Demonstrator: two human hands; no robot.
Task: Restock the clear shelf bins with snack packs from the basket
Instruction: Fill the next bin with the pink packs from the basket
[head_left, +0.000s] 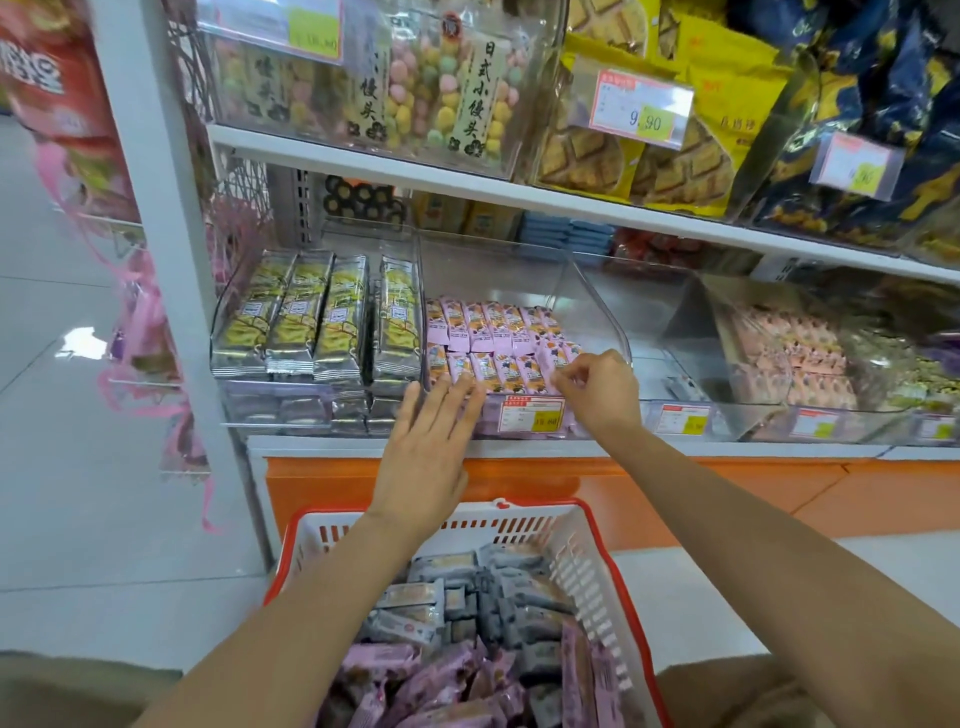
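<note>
Left hand (430, 454) lies flat, fingers straight, on the front row of pink packs (493, 325) in the clear bin (589, 291); I note right hand (605, 397) pinching 1 of them.

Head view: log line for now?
left hand: flat on pink packs | right hand: pinching a pack in bin | basket: part full

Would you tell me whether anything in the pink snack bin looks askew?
Only one thing: at the right end of the front row, a pink pack sits tilted and higher than its neighbours, pinched by the right hand. The left hand rests flat against the row; the rest stand evenly.
</note>
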